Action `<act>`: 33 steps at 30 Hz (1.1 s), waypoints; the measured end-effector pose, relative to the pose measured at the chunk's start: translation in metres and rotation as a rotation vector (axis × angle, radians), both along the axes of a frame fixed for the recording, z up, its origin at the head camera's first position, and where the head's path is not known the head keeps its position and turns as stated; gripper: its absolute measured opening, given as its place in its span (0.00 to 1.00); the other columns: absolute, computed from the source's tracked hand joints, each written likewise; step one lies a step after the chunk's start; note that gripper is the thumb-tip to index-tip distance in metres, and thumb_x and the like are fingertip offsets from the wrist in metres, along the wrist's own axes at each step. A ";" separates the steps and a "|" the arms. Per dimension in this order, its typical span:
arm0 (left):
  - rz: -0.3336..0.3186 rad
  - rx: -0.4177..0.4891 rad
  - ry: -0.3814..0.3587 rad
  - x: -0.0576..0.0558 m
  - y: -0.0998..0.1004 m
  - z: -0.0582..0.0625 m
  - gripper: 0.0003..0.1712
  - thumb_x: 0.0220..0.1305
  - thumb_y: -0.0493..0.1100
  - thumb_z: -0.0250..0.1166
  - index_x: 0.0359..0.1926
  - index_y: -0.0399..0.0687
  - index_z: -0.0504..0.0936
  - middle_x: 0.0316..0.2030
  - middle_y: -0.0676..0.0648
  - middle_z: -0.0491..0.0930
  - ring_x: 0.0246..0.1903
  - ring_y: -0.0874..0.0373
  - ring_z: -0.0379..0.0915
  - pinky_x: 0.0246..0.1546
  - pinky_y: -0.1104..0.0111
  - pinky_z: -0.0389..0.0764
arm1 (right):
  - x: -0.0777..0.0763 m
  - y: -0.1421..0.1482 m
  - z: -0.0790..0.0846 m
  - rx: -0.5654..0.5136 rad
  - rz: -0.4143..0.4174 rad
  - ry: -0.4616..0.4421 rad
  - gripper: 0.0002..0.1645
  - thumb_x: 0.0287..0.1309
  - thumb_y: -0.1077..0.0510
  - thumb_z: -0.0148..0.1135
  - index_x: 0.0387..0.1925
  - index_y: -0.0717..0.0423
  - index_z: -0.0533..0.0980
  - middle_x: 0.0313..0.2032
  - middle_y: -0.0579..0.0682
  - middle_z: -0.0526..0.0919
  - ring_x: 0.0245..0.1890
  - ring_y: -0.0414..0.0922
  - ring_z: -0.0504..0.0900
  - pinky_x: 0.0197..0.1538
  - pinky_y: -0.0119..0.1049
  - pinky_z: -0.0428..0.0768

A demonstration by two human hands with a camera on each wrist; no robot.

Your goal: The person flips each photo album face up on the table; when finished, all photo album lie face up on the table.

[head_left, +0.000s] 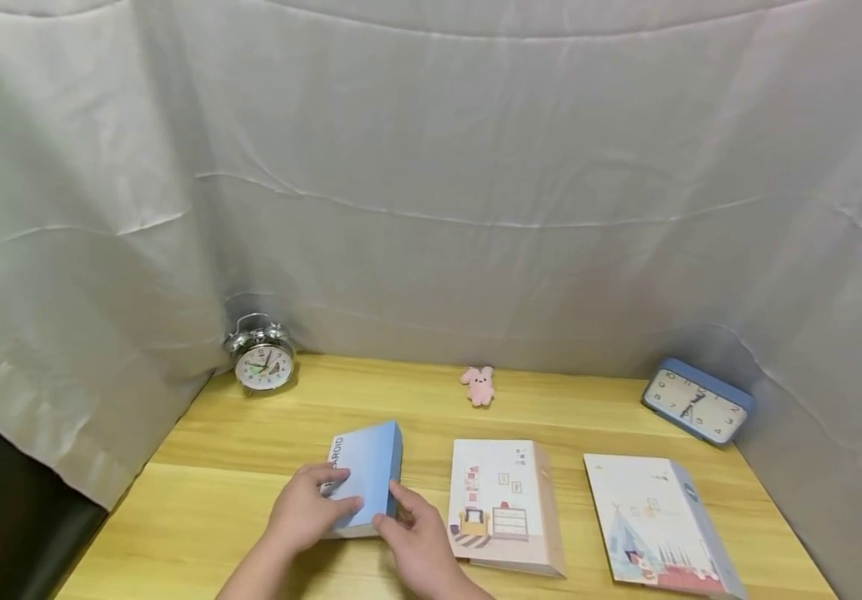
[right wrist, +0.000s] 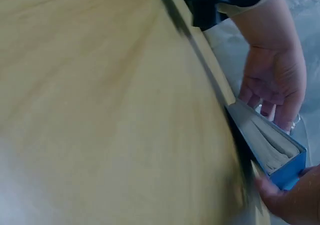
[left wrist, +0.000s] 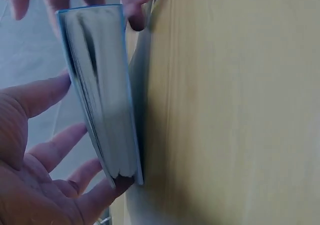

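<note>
Book (head_left: 368,468) between fingers (head_left: 333,475), lettering (head_left: 337,450) partly covered

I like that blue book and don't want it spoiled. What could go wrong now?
The left hand and right hand hold the blue book. Its pages show a gap at the end, so some might bend if squeezed unevenly. The right hand is also close to the book with the armchair picture, so it might bump that one.
</note>
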State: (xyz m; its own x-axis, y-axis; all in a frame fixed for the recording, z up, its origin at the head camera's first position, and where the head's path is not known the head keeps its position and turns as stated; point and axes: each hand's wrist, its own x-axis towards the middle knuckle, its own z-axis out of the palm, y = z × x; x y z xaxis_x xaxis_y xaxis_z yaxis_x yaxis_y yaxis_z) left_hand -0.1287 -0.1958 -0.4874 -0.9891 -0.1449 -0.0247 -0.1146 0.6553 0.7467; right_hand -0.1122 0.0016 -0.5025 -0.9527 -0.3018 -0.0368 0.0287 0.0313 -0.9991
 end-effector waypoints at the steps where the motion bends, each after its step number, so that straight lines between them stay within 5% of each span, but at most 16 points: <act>1: -0.005 0.015 0.004 0.000 0.000 0.000 0.30 0.53 0.48 0.83 0.55 0.38 0.89 0.63 0.31 0.79 0.62 0.28 0.74 0.61 0.34 0.74 | 0.000 0.001 0.001 -0.013 -0.007 0.006 0.37 0.70 0.61 0.65 0.72 0.76 0.66 0.70 0.76 0.69 0.49 0.58 0.87 0.40 0.37 0.88; 8: -0.032 0.138 0.023 0.002 0.003 -0.004 0.29 0.55 0.46 0.83 0.55 0.35 0.88 0.63 0.29 0.77 0.61 0.26 0.75 0.60 0.39 0.78 | 0.002 0.010 0.005 -0.035 -0.046 0.009 0.32 0.67 0.66 0.66 0.70 0.72 0.71 0.66 0.69 0.72 0.32 0.44 0.81 0.27 0.34 0.83; 12: -0.046 0.150 0.049 0.007 0.004 -0.005 0.28 0.59 0.47 0.81 0.56 0.34 0.87 0.63 0.29 0.78 0.62 0.28 0.75 0.61 0.42 0.78 | 0.002 0.014 0.006 -0.059 -0.026 -0.047 0.33 0.67 0.66 0.66 0.71 0.70 0.71 0.39 0.56 0.83 0.20 0.38 0.74 0.22 0.26 0.74; 14: -0.058 0.102 0.056 0.011 0.007 -0.003 0.29 0.62 0.50 0.79 0.57 0.34 0.87 0.63 0.29 0.78 0.64 0.29 0.74 0.62 0.41 0.77 | 0.002 0.016 0.006 -0.068 -0.024 -0.064 0.33 0.67 0.65 0.66 0.71 0.70 0.71 0.34 0.54 0.83 0.18 0.36 0.71 0.21 0.25 0.71; 16: -0.073 0.026 0.058 0.014 0.010 0.000 0.33 0.65 0.56 0.76 0.59 0.34 0.86 0.64 0.28 0.77 0.64 0.28 0.73 0.62 0.38 0.76 | 0.002 0.018 0.006 -0.080 -0.034 -0.058 0.34 0.67 0.65 0.65 0.71 0.73 0.70 0.38 0.59 0.86 0.21 0.38 0.75 0.23 0.25 0.73; 20: -0.071 -0.130 0.062 0.015 0.019 0.010 0.41 0.68 0.67 0.69 0.60 0.33 0.85 0.66 0.29 0.76 0.65 0.27 0.71 0.62 0.35 0.74 | 0.001 0.020 0.005 -0.118 -0.067 -0.036 0.34 0.69 0.65 0.62 0.70 0.79 0.66 0.63 0.70 0.78 0.38 0.46 0.85 0.33 0.32 0.83; 24: -0.062 -0.205 0.075 0.012 0.025 0.020 0.43 0.72 0.69 0.63 0.60 0.32 0.84 0.63 0.33 0.80 0.63 0.32 0.75 0.61 0.39 0.76 | 0.000 0.018 0.010 -0.166 -0.083 -0.066 0.35 0.70 0.65 0.59 0.71 0.82 0.62 0.61 0.70 0.81 0.48 0.49 0.85 0.41 0.38 0.86; 33: 0.017 -0.020 0.114 0.007 0.032 0.038 0.32 0.67 0.59 0.73 0.61 0.39 0.85 0.48 0.39 0.89 0.44 0.47 0.87 0.39 0.54 0.88 | 0.000 0.013 0.022 -0.218 -0.087 -0.068 0.32 0.71 0.65 0.59 0.69 0.81 0.65 0.58 0.67 0.83 0.47 0.51 0.86 0.47 0.37 0.88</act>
